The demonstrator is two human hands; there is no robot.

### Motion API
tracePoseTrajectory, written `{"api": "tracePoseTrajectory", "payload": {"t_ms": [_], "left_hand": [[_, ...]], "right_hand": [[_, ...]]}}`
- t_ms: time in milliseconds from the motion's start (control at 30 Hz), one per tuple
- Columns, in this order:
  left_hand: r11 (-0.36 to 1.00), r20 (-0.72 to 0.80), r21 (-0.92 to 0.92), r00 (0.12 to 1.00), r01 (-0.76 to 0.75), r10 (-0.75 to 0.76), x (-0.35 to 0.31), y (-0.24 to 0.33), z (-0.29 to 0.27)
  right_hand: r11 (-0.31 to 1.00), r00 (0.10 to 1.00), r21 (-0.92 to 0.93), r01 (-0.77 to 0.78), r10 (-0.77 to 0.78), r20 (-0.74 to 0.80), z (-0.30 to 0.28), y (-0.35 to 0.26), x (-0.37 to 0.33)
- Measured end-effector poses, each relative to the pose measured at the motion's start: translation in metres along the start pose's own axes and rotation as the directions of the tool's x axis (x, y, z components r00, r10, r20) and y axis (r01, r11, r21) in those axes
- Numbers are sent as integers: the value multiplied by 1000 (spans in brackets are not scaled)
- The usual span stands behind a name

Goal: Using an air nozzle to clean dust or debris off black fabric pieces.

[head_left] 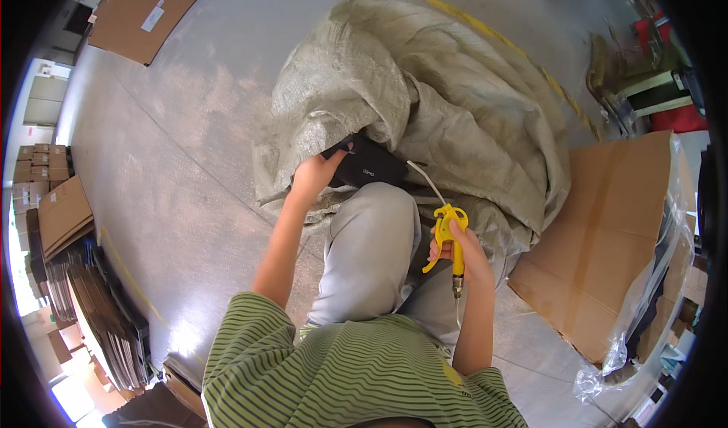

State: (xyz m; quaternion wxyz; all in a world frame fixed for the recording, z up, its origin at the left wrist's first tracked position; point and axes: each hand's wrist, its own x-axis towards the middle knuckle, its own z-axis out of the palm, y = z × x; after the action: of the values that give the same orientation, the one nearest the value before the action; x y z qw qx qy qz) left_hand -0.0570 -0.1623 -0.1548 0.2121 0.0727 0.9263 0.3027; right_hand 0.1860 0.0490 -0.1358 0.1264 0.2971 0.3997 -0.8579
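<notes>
Pinching the left edge of a black item (373,163) with my left hand (315,175), I have it against the folds of a crumpled woven sack (470,117) on the grey floor (189,178), just beyond my knee (371,227). My right hand (469,252) wraps round a yellow air gun (458,261), its thin nozzle slanting toward the item's right side.

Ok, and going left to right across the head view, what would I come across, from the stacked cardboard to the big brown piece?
Cardboard stack, left hand, black thing, yellow air gun, large cardboard piece.
</notes>
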Motion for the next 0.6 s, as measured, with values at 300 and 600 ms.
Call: {"api": "tracePoseTrajectory", "payload": {"t_ms": [300,600], "left_hand": [[563,601,540,755,-625,262,18,59,-98],[829,793,169,573,-533,207,-20,125,-206]], "right_hand": [[926,988,-361,112,-141,-56,-4,-26,-23],[932,964,-296,208,-246,-98,-3,-45,-42]]}}
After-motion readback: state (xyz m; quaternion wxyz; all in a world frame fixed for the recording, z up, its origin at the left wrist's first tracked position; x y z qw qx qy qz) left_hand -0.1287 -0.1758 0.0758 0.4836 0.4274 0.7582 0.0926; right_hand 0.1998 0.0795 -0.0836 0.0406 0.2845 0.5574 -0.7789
